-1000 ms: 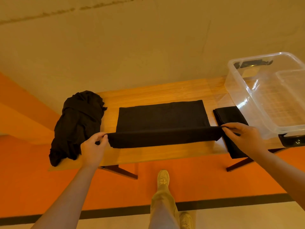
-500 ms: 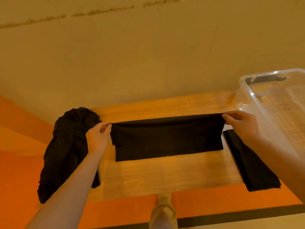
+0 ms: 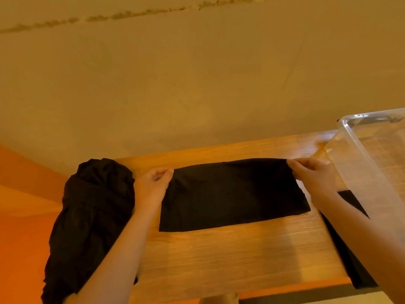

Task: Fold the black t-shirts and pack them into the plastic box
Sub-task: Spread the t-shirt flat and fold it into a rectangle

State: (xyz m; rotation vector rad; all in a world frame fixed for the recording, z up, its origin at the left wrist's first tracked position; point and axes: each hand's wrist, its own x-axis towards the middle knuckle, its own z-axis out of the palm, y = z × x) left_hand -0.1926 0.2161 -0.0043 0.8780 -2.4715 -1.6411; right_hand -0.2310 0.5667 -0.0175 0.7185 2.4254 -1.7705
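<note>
Head view: left hand [image 3: 153,183] and right hand [image 3: 315,174] each pinch a far corner of the folded t-shirt [image 3: 232,194] on the table [image 3: 219,255] (long axis left-right); plastic box [image 3: 372,154] lies nearer the right hand.

Bare wooden table [image 3: 230,255] near side: open passage. Heaped black shirts [image 3: 92,216] blocking left edge; plastic box [image 3: 372,163] and folded shirt [image 3: 350,255] crowding right.
</note>
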